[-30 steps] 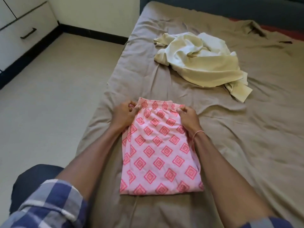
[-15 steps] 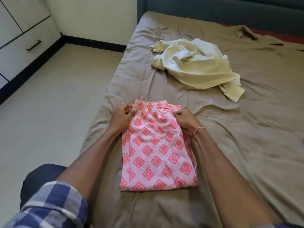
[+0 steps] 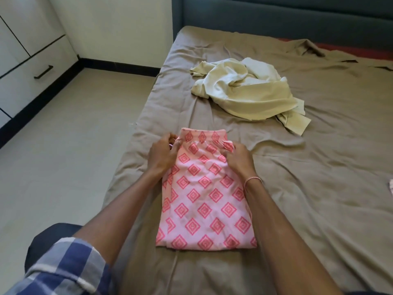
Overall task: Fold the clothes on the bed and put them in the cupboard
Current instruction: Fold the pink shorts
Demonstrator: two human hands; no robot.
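Observation:
A pink garment (image 3: 202, 199) with red diamond prints lies folded into a long rectangle on the brown bed (image 3: 319, 167), near its left edge. My left hand (image 3: 162, 155) pinches the garment's far left corner. My right hand (image 3: 239, 159) grips the far right corner, fingers curled into the cloth, and the top layer there is lifted and bunched. A crumpled cream garment (image 3: 248, 90) lies unfolded farther up the bed, apart from both hands.
A white cupboard (image 3: 25, 60) with a black drawer handle stands at the far left across the tiled floor (image 3: 63, 156). A dark blue headboard (image 3: 276, 15) closes the far end of the bed. A scrap of patterned cloth (image 3: 390, 188) shows at the right edge.
Both hands have pulled the garment's far top layer back toward me, baring a strip of the layer beneath. The view has tilted up.

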